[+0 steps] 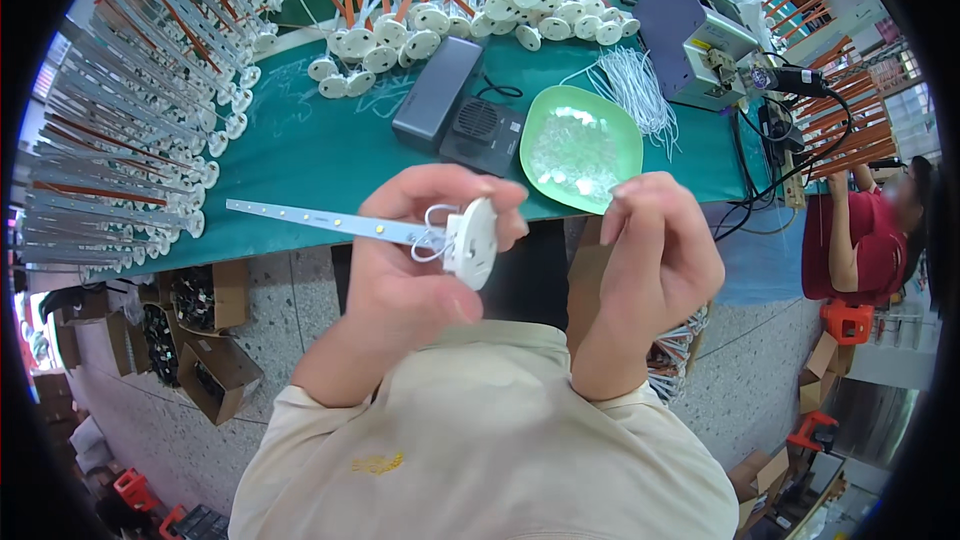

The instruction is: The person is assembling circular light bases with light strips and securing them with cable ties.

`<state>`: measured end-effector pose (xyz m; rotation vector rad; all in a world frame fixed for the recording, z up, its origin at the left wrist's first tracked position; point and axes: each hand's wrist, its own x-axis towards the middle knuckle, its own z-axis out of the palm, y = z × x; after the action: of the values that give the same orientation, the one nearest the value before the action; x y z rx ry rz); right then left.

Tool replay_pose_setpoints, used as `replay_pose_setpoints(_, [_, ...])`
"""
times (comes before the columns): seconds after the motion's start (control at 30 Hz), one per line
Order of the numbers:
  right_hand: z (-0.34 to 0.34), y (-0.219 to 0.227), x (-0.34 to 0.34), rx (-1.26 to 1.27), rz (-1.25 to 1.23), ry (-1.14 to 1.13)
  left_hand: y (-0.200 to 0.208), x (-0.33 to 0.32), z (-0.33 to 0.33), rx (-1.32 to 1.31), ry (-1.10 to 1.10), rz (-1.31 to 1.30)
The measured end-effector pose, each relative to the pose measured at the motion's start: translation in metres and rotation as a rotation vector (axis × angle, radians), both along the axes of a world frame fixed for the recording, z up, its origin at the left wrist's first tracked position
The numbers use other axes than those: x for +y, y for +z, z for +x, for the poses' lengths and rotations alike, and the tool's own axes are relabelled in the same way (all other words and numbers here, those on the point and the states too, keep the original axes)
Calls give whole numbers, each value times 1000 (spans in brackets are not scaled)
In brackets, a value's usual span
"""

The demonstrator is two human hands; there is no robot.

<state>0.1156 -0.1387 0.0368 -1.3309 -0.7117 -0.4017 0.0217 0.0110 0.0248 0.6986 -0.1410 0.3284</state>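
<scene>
While both hands hang before the table's near edge, a bare stretch of green tabletop [290, 135] shows between the rows of strips [120, 130] along the left side and the grey box [438, 90] near the middle. Past the grey box, the black unit [483, 135], green dish [627, 128] and bundle of white wires [645, 100] stand close together, with a grey-violet machine [690, 40] beyond them at right.

The left hand [400, 260] is curled about a white disc [482, 240], fingers over its upper rim and thumb below, fairly firm. The disc is tilted on edge, and from it a slim, flat, pale light strip [320, 220] dotted with small yellowish squares reaches out to the left. Thin white wire [432, 235] loops at the joint. The right hand [660, 250] is bent, thumb and fingertips pinched together by the dish's near right rim; whether they hold something tiny or touch the rim, I cannot tell.

The dish is smooth, rounded and glossy, heaped with small translucent pieces [575, 155]. More round white bases [420, 45] cluster at the far side, brown and pale strips fanning upward.

Fine marks on the held strip are unreadable; yellow stitching-like lettering sits on the beige shirt [480, 440].
</scene>
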Motion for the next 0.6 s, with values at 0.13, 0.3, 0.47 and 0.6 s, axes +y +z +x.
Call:
replay_pose_setpoints(0.13, [-19, 18, 6, -245, -94, 57, 3, -16, 13, -200, -26, -197])
replay_pose_setpoints(0.3, [-25, 17, 23, -276, -19, 106, 6, -19, 9, -219, -94, -266])
replay_pose_setpoints(0.47, [-21, 12, 27, -320, 22, 147, 6, -20, 6, -202, -77, -244])
replay_pose_setpoints(0.6, [-22, 15, 29, -354, 11, 106, 7, -19, 5, -197, -84, -226])
